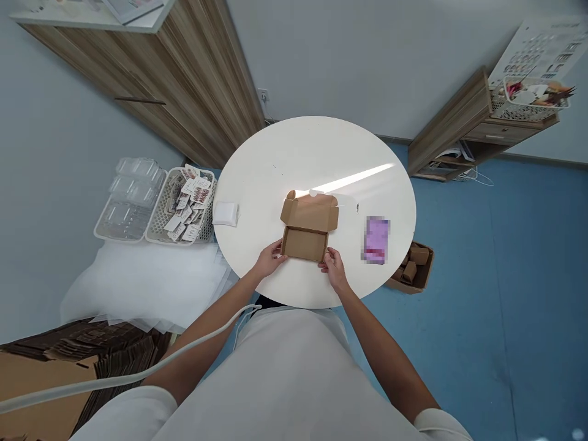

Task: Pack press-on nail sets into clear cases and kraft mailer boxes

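Note:
A brown cardboard mailer box (305, 244) rests on the round white table (316, 147), its lid raised and leaning away from me. The lid's side flaps stick out, and nothing shows inside the tray. My left hand (269, 260) grips the box's near left corner, fingers along the side wall. At the near right corner, my right hand (334, 267) holds the opposite side wall between thumb and fingers. Left of the box lies a small white packet (225, 214). A blurred purple item (375, 241) is on the table to the right.
Left of the table stand a white basket of printed cards (186, 205) and a basket of clear plastic cases (131, 199), beside white sheets (147, 282). Flat cardboard (46, 392) is stacked lower left. A carton of small boxes (411, 267) sits on the floor. A white cable (184, 350) crosses my left arm.

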The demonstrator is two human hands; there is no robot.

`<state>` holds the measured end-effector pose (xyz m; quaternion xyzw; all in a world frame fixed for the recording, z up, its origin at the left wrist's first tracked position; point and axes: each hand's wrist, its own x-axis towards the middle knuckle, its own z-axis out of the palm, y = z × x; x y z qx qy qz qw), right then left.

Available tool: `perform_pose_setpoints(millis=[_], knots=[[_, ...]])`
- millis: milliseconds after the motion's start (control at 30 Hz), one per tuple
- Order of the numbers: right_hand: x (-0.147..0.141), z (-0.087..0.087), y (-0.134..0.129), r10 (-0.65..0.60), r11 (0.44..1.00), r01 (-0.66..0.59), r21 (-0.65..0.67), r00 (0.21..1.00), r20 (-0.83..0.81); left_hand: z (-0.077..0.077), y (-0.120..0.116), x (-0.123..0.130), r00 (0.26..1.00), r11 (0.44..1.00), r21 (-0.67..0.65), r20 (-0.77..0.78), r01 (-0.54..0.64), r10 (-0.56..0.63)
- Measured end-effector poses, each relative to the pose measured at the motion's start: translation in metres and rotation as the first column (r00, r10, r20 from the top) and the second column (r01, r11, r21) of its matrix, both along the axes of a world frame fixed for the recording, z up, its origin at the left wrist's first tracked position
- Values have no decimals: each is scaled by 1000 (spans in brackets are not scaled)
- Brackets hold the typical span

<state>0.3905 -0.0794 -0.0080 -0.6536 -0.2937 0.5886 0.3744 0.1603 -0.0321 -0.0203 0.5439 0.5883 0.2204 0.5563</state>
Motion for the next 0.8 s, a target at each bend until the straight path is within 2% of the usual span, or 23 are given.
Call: perform_pose_setpoints(millis=[100,200,267,333,433,533,600,667,733,800], knots=[[2,-2,-9,-34,996,21,88,988,148,6,-2,-1,996,1000,-20,-88,9,-11],[-2,4,-18,-116,971,45,235,948,295,16,-3,-8,988,1000,-12,-153,3,-4],[-12,14,-19,-122,949,11,314,933,338,22,-1,-20,983,998,50,-179,-29,38],[-28,27,-13,-67,938,-66,341,929,365,27,4,-38,965,983,151,-225,-106,139],[-66,43,10,106,929,-229,292,918,381,30,22,-76,877,924,289,-336,-252,344],[-115,46,44,251,925,-318,208,922,295,28,48,-118,775,870,366,-422,-329,471],[-149,38,67,317,930,-346,121,925,211,24,67,-142,776,876,334,-421,-348,469],[-183,28,89,343,935,-354,39,926,159,19,84,-158,820,909,256,-400,-329,410],[-213,17,107,320,947,-320,-17,942,100,14,96,-166,848,938,200,-406,-281,341],[-237,9,122,244,970,-241,-44,966,81,9,102,-168,861,957,160,-419,-244,289]])
